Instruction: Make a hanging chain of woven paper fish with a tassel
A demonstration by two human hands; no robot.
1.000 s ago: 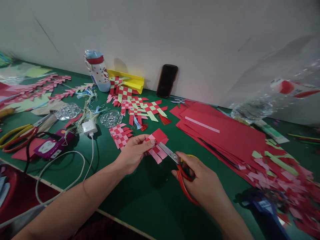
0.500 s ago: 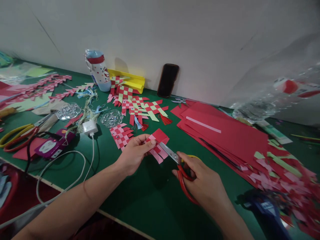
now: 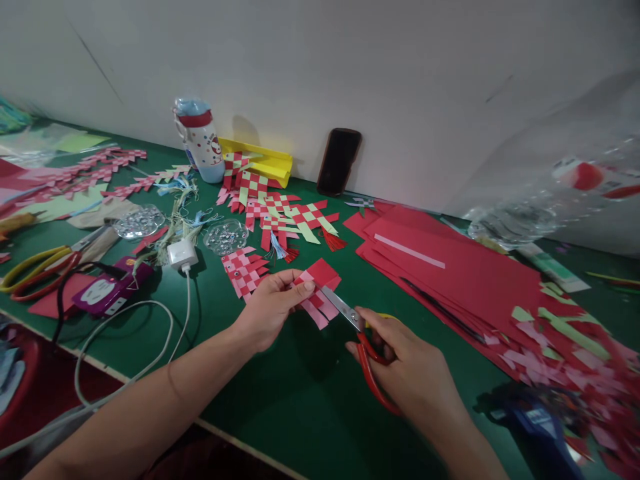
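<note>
Your left hand pinches the paper piece above the green table: red and pink, plain red at its upper end, with pink strips below. To its right, the silvery-bladed scissors overlap its edge, gripped by your right hand.

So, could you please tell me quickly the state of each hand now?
Left hand: closed, pinching the red-and-pink paper piece.
Right hand: closed around the handles of the scissors.
</note>
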